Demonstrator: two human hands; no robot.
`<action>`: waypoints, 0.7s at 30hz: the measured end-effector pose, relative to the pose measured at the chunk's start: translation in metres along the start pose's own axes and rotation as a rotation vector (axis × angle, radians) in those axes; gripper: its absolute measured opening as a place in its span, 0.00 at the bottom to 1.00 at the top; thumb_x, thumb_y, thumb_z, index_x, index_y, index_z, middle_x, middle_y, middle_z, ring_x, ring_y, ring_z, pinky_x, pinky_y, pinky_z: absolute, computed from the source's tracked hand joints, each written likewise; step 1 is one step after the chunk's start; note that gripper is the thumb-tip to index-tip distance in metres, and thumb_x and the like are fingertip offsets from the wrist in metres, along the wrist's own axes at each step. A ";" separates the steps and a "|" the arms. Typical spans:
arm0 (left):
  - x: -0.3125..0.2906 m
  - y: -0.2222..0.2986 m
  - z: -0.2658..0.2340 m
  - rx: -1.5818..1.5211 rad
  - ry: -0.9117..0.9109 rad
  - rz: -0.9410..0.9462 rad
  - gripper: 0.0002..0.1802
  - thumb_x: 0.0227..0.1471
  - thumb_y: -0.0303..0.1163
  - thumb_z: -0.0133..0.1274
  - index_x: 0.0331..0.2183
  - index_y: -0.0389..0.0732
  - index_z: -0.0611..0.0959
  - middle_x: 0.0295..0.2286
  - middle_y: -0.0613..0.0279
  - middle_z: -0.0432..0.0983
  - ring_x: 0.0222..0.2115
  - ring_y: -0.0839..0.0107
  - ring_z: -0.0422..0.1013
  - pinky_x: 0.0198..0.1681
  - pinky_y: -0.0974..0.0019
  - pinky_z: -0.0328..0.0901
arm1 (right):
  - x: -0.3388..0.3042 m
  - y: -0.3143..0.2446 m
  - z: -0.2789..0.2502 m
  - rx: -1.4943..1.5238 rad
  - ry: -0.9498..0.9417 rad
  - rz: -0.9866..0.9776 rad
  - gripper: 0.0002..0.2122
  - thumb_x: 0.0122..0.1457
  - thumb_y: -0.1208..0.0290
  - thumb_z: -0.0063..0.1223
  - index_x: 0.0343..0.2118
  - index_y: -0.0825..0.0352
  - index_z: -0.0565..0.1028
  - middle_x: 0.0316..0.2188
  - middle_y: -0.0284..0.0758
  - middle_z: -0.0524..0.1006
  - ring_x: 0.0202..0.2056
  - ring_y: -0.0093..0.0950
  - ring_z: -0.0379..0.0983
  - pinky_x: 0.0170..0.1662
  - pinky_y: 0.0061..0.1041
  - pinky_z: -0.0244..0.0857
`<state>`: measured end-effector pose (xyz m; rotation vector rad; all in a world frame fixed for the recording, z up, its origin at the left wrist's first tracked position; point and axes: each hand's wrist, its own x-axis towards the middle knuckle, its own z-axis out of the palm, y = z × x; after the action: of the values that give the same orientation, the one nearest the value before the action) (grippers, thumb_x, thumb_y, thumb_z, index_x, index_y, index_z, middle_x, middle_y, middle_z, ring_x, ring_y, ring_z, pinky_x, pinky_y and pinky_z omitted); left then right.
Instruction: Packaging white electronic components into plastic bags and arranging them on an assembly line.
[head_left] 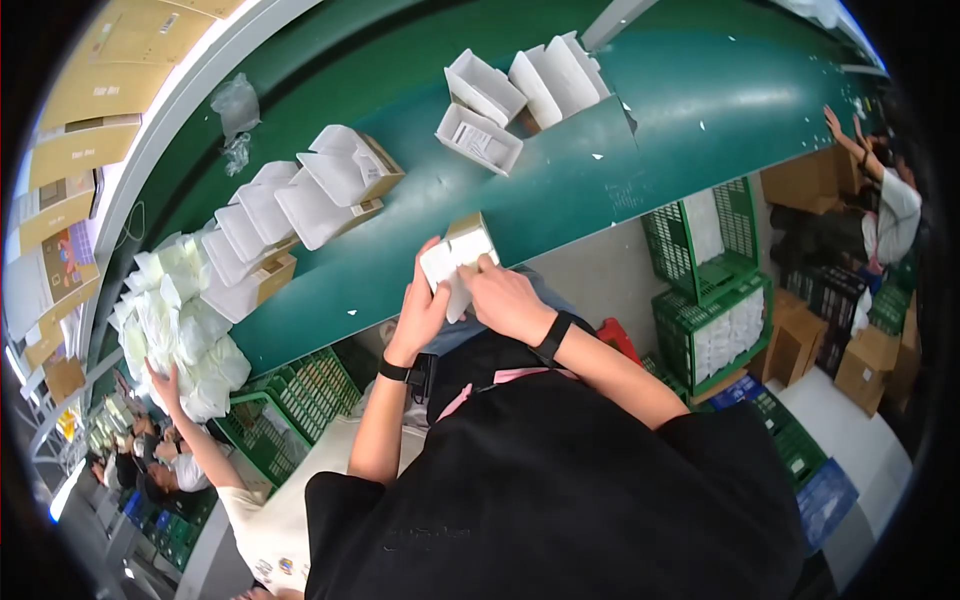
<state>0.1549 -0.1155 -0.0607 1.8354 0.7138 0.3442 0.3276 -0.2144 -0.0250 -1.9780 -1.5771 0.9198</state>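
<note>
A small cardboard box (465,238), white inside and brown on its far side, is held between my hands at the near edge of the green table. Its white flap hangs toward me. My left hand (424,308) grips the left side, thumb on the front. Bent fingers of my right hand (507,302) press at the front right of the box, over the white part; their tips are partly hidden. Beyond my hands stand several open white-lined boxes (483,88). To the left is a row of similar open boxes (285,205) with raised flaps.
White plastic-wrapped bundles (175,310) pile up at the table's left end, where a co-worker's hand (165,385) touches them. Green crates (715,335) stand below the table at right, another crate (265,430) at left. Another person (890,205) is at far right.
</note>
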 end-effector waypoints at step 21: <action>0.054 0.111 0.096 -0.072 0.060 -0.155 0.37 0.60 0.27 0.48 0.67 0.40 0.54 0.35 0.44 0.77 0.28 0.57 0.80 0.35 0.59 0.73 | -0.054 0.089 -0.073 0.157 0.031 0.057 0.52 0.45 0.69 0.72 0.72 0.65 0.49 0.66 0.53 0.62 0.60 0.51 0.68 0.58 0.41 0.69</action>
<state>0.2837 -0.1802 0.0001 1.6957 0.8690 0.3207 0.4337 -0.2840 -0.0262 -1.9261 -1.3935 0.9989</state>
